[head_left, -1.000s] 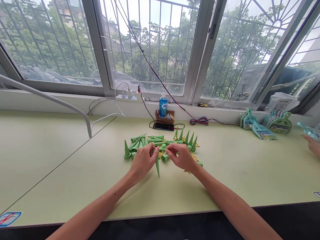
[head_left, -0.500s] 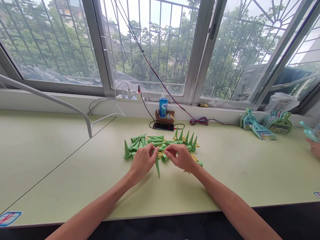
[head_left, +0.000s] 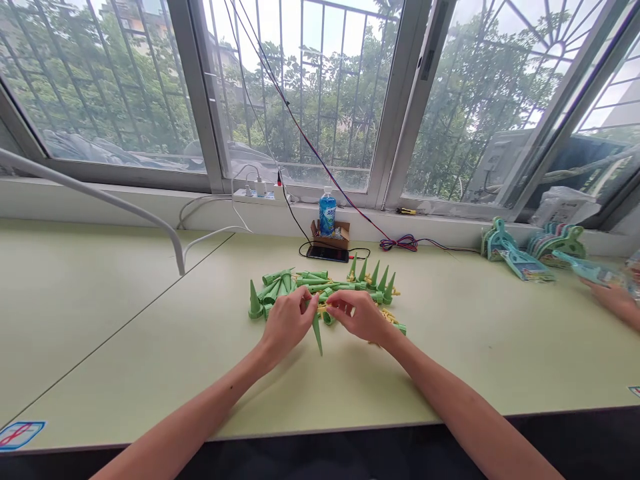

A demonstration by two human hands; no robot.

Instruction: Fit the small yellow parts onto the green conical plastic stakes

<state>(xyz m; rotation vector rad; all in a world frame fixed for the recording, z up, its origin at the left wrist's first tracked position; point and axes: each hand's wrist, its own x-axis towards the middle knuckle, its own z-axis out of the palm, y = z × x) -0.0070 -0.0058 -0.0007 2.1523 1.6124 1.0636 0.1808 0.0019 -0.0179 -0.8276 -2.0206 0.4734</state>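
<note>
A pile of green plastic cone spikes with small yellow parts lies mid-table. My left hand is closed on one green spike, whose tip points down toward me. My right hand pinches a small yellow part at the spike's top end, its fingertips nearly meeting those of the left hand. Several spikes stand upright behind my right hand.
A phone, a blue bottle in a small cardboard box, a power strip and cables sit by the window. Teal packaged items lie at the far right, where another person's hand holds one. A white tube arcs over the left.
My right fingers have moved slightly left, closer to the spike's top. The other person's hand at the right has come further into view with a teal package.
</note>
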